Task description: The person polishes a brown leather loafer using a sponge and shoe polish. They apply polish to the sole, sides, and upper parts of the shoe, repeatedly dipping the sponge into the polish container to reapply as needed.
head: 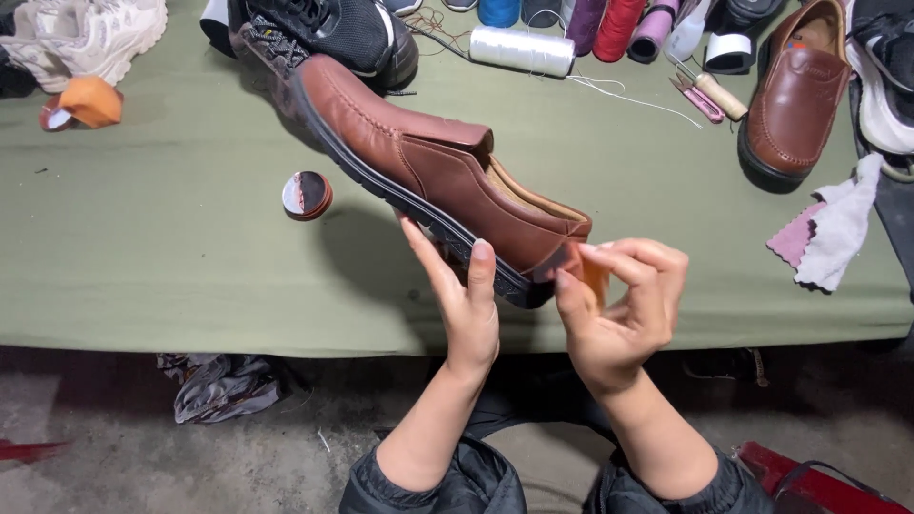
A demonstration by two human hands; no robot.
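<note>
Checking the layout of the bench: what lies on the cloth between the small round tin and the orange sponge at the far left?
Nothing: in the head view, only bare green cloth runs between the tin and the sponge.

A work table draped in olive-green cloth carries a small round polish tin near its middle. Well right of the tin stand a second brown loafer and a pink-and-white rag; beyond it lie thread spools, a white spool and a black sneaker. Far left of the tin sit a beige sneaker and an orange sponge.
</note>
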